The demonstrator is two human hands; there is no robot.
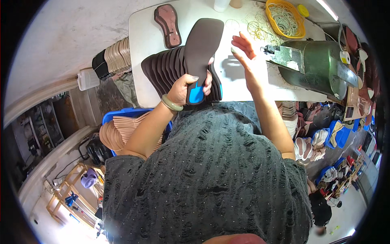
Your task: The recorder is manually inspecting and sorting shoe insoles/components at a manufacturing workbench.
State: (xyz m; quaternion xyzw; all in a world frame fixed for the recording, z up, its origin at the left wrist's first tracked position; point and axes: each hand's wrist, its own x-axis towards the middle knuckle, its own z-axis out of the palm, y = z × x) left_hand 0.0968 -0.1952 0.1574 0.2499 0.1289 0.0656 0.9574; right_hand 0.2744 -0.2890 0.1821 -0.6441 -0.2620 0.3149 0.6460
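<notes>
A dark brown insole (204, 42) with a blue heel patch stands out in front of me, toe end pointing away. My left hand (182, 88) is wrapped round its heel end, thumb on top, a bangle at the wrist. Behind and beside it, a fanned row of dark brown insoles (160, 70) lies on the white table (144, 26); more edges show right of the held one. Whether a single insole or several are in my grip, I cannot tell. My right hand (250, 57) hovers above the table to the right, fingers apart, holding nothing.
At the table's far side lie a reddish-topped insole stack (167, 25), loose rubber bands (260, 29) and a yellow basket (302, 28) of bands. A green machine (315, 65) stands right. Blue crate (107, 118) with beige insoles (118, 132) sits left below the table.
</notes>
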